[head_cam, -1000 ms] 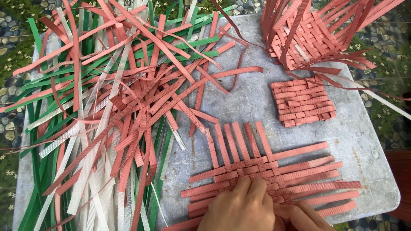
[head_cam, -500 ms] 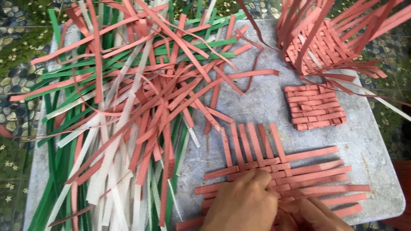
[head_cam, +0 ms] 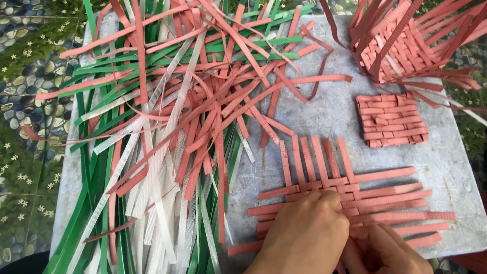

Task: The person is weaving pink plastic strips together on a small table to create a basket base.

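Observation:
A partly woven mat of pink plastic strips [head_cam: 355, 195] lies flat on the grey table [head_cam: 329, 109] near its front edge, with loose strip ends sticking out to the back and right. My left hand [head_cam: 304, 236] presses down on the mat's left part, fingertips on the crossing strips. My right hand [head_cam: 388, 251] rests beside it on the lower strips, its fingers partly hidden by the frame edge and my left hand. Whether either hand pinches a single strip is unclear.
A big loose heap of pink, green and white strips [head_cam: 167, 116] covers the table's left half. A small finished pink woven square [head_cam: 390, 120] lies right of centre. A half-built pink basket [head_cam: 406, 45] stands at the back right. Patterned pebble floor surrounds the table.
The view has shifted slightly, so everything sits a little further right in frame. My hands stay on the mat, with the left fingers moved slightly along the weave.

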